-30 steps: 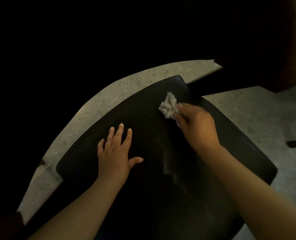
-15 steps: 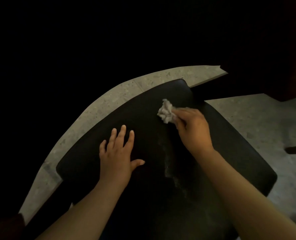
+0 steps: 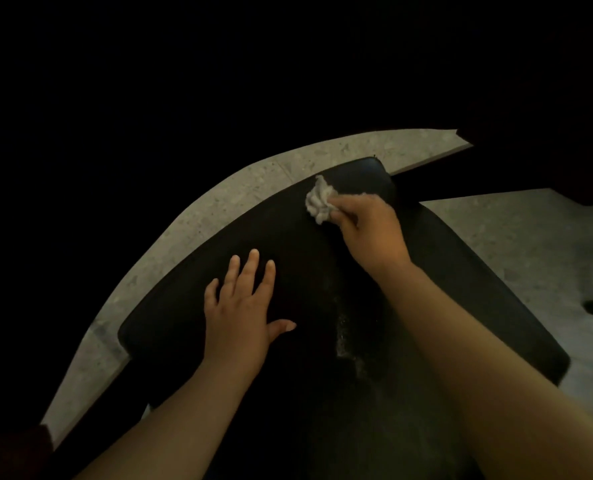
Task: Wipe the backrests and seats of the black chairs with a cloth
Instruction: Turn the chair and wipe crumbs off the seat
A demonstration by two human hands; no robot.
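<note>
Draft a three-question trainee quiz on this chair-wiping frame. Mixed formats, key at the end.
1. True or false: the left hand lies flat, fingers spread, on the padded black chair seat.
2. The crumpled white cloth is:
A) lying loose on the seat
B) gripped in the right hand, near the seat's far corner
C) dropped on the speckled grey floor
3. Fill in: the pale speckled streak on the seat lies ___ the two forearms.

Key: 1 true; 2 B; 3 between.
</note>
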